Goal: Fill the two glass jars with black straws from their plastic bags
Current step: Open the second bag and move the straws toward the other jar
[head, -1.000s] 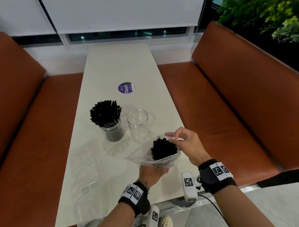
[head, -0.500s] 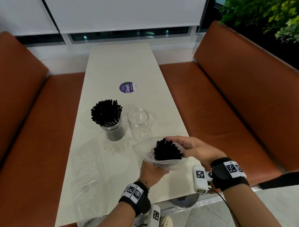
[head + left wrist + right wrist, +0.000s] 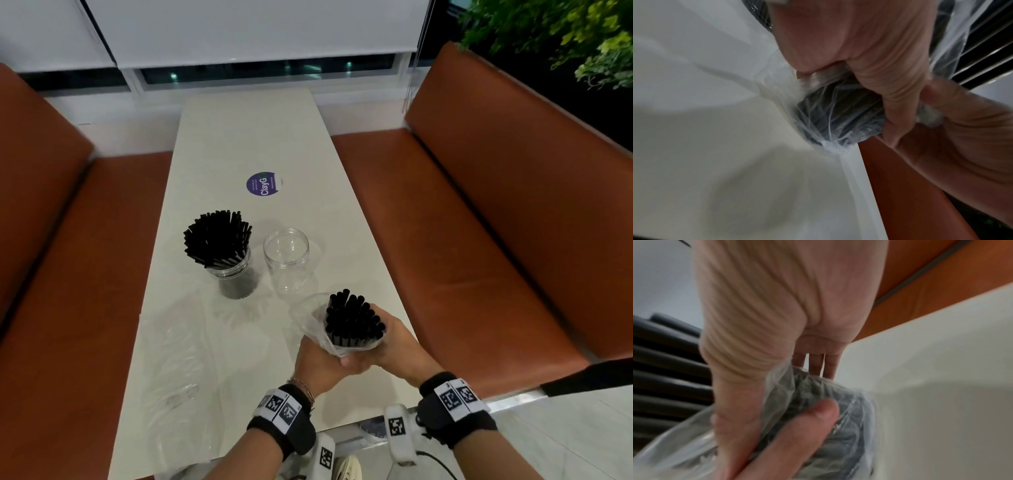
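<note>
Above the table's near right corner, a bundle of black straws [image 3: 352, 322] stands upright in a clear plastic bag [image 3: 310, 320], its tops poking out of the bag's mouth. My left hand [image 3: 320, 363] grips the bag's lower end [image 3: 834, 116] from below. From the right, my right hand [image 3: 399, 342] wraps around the bundle through the plastic [image 3: 818, 402]. Just beyond stands an empty glass jar [image 3: 287, 260]. To its left, a second jar [image 3: 236, 277] is packed with black straws [image 3: 217, 238].
An empty, crumpled clear bag [image 3: 178, 370] lies on the white table [image 3: 246, 137] at the near left. A purple round sticker [image 3: 263, 184] sits mid-table. Brown benches [image 3: 462, 240] run along both sides, with a window wall at the far end.
My right hand has left the bag's mouth and dropped down around the bundle. The plastic has slid lower, so the straw tops stick out more. The bundle has shifted slightly right.
</note>
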Motion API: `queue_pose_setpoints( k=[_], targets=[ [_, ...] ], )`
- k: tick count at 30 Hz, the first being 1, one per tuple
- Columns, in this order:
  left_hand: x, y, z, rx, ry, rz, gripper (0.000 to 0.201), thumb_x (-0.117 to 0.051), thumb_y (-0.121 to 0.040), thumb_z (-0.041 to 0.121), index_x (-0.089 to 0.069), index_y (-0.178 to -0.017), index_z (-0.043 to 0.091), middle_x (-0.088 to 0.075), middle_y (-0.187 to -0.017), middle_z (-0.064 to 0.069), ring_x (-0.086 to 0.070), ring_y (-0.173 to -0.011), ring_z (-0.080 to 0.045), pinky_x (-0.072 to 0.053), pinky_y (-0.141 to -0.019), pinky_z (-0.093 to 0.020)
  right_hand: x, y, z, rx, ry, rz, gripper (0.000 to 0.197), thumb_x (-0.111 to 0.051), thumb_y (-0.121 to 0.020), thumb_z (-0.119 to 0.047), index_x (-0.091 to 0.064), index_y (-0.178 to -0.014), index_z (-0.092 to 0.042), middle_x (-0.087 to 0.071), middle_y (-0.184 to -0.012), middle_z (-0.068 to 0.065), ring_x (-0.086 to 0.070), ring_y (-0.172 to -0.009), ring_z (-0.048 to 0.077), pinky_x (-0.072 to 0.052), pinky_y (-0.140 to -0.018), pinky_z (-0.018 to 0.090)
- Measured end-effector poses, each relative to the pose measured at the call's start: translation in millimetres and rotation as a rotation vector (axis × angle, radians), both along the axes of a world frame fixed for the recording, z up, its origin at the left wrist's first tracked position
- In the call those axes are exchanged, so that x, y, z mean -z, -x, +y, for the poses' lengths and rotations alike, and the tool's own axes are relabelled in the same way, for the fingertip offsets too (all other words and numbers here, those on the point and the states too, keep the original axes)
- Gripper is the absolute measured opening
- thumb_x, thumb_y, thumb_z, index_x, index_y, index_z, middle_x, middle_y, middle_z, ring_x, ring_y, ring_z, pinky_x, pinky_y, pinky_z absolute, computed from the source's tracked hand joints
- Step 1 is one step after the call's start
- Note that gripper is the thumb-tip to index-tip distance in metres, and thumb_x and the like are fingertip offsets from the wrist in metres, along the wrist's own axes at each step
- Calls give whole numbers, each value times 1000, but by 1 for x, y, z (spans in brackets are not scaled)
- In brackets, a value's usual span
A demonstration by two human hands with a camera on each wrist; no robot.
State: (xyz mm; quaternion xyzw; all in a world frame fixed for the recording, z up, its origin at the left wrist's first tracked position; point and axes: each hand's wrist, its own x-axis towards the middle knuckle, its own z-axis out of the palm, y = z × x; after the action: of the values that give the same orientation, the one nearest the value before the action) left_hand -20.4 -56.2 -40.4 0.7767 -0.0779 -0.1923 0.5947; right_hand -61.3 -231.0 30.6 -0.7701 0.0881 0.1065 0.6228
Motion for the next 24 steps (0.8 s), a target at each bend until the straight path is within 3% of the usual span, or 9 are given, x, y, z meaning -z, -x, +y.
queue_pose_setpoints(
  k=[2,5,12,15,17,18,20,22,24],
  targets=[
    [-4,5,-3,19,53,-69,73,-104,-50,35,-72,-115,24,-80,-107,4,-76,-105,-12,-64,-87,-33,5,-1,2,-21,-48,37,77,-102,-63,-8,-67,-129,-24,-78,-123,0,-72,-119,18,-60,-99,35],
    [-4,6,-12,-88,68,-118,57,-89,-68,42,-73,-115,15,-78,-98,8,-74,-96,0,-60,-76,-18,5,-4,12,-73,-111,69,70,-96,-71,-1,-68,-132,-19,-77,-126,4,-72,-121,18,-61,-97,34],
    [-9,-1,-12,-107,-117,-49,31,-81,-66,39,-70,-88,21,-68,-68,12,-66,-64,3,-49,-50,-8,7,-8,31,-13,-152,68,86,-95,-76,-9,-51,-148,-29,-67,-143,-7,-63,-133,10,-55,-107,33],
    [-30,-4,2,-128,-70,25,26,-90,-63,32,-72,-77,18,-69,-60,5,-69,-56,-12,-52,-44,-18,-2,-11,27,-100,-148,115,94,-96,-73,-6,-45,-148,-31,-64,-144,-8,-63,-133,8,-56,-103,27],
    [-49,-3,18,-174,-18,61,30,-96,-62,39,-78,-76,20,-76,-64,-5,-73,-52,-20,-58,-45,-26,-12,-18,13,-259,-107,157,110,-100,-66,-11,-38,-155,-33,-56,-153,-10,-55,-140,6,-48,-113,28],
    [-57,-2,28,-195,1,94,35,-96,-60,43,-81,-77,17,-78,-65,-10,-72,-50,-23,-58,-46,-29,-18,-24,6,-341,-79,189,120,-102,-63,-14,-33,-159,-35,-49,-160,-11,-47,-147,6,-40,-121,30],
    [-67,0,54,-217,37,166,38,-97,-65,35,-81,-73,2,-76,-63,-21,-65,-45,-30,-54,-48,-36,-31,-43,-6,-422,-12,234,131,-104,-61,-19,-25,-163,-41,-36,-167,-11,-35,-154,7,-30,-127,31],
    [-71,2,83,-218,-17,195,35,-97,-71,24,-78,-68,-4,-73,-59,-22,-61,-43,-26,-51,-47,-33,-42,-71,-6,-334,106,181,127,-104,-62,-22,-28,-162,-39,-39,-165,-9,-39,-151,11,-34,-121,28],
    [-79,5,110,-260,-100,200,29,-97,-71,18,-76,-63,-1,-72,-56,-20,-59,-41,-24,-50,-46,-29,-46,-103,7,-157,262,63,121,-104,-62,-30,-34,-160,-35,-43,-163,-7,-44,-148,15,-38,-114,28]
  ],
)
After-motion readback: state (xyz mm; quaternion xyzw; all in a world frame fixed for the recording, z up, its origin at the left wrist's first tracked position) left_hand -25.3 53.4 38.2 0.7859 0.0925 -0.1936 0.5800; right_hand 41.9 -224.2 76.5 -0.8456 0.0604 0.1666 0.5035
